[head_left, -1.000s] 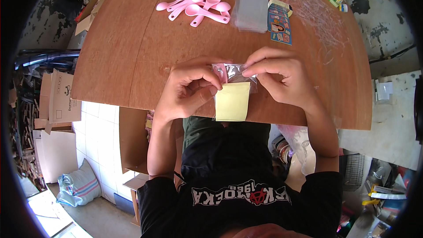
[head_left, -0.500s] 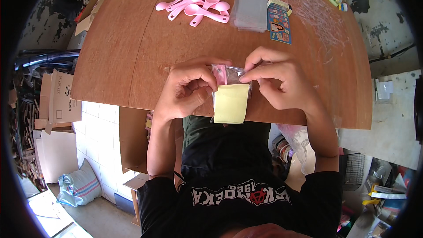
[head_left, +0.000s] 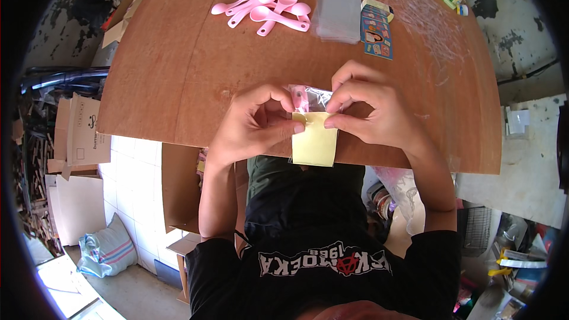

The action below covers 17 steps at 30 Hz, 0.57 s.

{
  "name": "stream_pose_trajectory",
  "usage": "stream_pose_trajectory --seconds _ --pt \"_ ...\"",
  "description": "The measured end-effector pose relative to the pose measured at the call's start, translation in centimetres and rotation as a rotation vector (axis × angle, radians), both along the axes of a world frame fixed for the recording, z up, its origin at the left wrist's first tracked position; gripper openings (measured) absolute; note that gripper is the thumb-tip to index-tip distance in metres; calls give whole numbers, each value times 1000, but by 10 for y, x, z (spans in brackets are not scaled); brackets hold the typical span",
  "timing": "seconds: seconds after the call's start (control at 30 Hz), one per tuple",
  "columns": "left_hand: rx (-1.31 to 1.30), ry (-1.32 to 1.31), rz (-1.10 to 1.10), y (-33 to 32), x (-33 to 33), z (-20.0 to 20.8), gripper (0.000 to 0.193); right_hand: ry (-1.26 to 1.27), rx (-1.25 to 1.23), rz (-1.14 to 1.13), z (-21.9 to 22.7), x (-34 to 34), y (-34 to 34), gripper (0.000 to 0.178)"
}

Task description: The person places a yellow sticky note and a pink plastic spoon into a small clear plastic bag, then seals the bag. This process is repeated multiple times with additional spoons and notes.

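Both hands hold a small clear plastic bag (head_left: pixel 319 99) over the table's near edge. A pale yellow card (head_left: pixel 314 142) fills its lower part, and a pink piece (head_left: pixel 300 96), perhaps a spoon handle, shows through the film above it. My left hand (head_left: pixel 261 120) pinches the bag's left side, its thumb lying over the card's upper corner. At the right side, my right hand (head_left: pixel 370 109) grips the film with thumb and index finger beside the card's other upper corner. Whatever lies behind the card is hidden.
Farther off on the brown wooden table (head_left: pixel 160 95) lie several pink measuring spoons (head_left: pixel 275 9), a stack of clear bags (head_left: pixel 339 9) and blue printed cards (head_left: pixel 376 29). Thin plastic strips (head_left: pixel 430 24) are strewn at the far right. An opened cardboard box (head_left: pixel 178 186) stands under the left side.
My left thumb has come onto the card's upper left corner, and my right thumb has closed in at its upper right. The bag has shifted slightly to the right.
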State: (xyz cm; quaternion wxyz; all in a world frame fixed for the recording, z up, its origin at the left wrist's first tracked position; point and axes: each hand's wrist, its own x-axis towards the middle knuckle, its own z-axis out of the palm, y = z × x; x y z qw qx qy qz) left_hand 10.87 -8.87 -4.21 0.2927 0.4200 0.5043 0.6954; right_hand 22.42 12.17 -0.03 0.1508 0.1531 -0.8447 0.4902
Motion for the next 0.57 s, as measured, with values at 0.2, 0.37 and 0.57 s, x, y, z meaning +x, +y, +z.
stream_pose_trajectory --seconds 0.2,0.37,0.57 --pt "-121 133 56 -44 14 15 25 -57 -94 101 9 3 1 20" --pt "-475 315 -428 -120 9 10 19 21 38 -169 11 -3 13 20" --pt "-1424 635 191 -194 31 -54 50 185 524 -480 1 -54 53 7"
